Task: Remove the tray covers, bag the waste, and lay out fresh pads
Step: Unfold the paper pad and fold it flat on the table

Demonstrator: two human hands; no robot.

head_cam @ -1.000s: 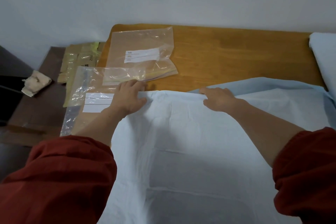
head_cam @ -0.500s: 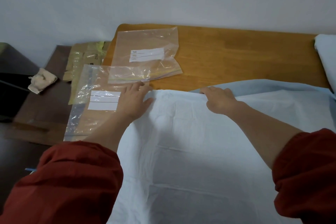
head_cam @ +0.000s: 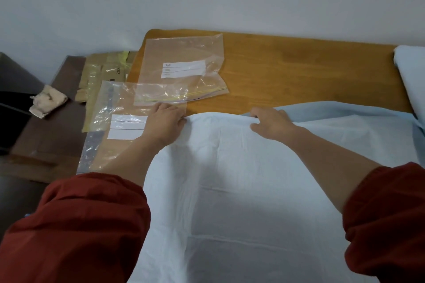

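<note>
A: Pad [head_cam: 241,190], white and creased, covers the near and middle part of the worktop [head_cam: 299,71] and runs off the near edge under the camera. I judge the step to be laying out a fresh pad: its far edge is being set across the wood.

B: And the hands?

A: Both arms reach forward from rolled red sleeves [head_cam: 76,225], palms down. The left hand [head_cam: 164,122] lies on the pad's far left corner; its fingers [head_cam: 178,114] look flat or lightly curled at the edge, and I cannot tell whether they pinch it. The right hand [head_cam: 271,123] is on the far edge further right, fingers curled over the edge with the thumb drawn in, which looks like a light grip on the pad.

B: What does the next move ask for?

A: Probably drawing that edge taut and square to the worktop, then smoothing the creases outward. A pale blue layer [head_cam: 345,114] shows from under the pad on the right; the pad should lie flat over it.

B: Beyond the hands?

A: Two clear zip bags: one [head_cam: 115,122] at the left edge, just beside the left hand, another [head_cam: 181,71] behind it near the far left corner, overlapping it. Both look empty, so bagging waste may not be done yet.
</note>
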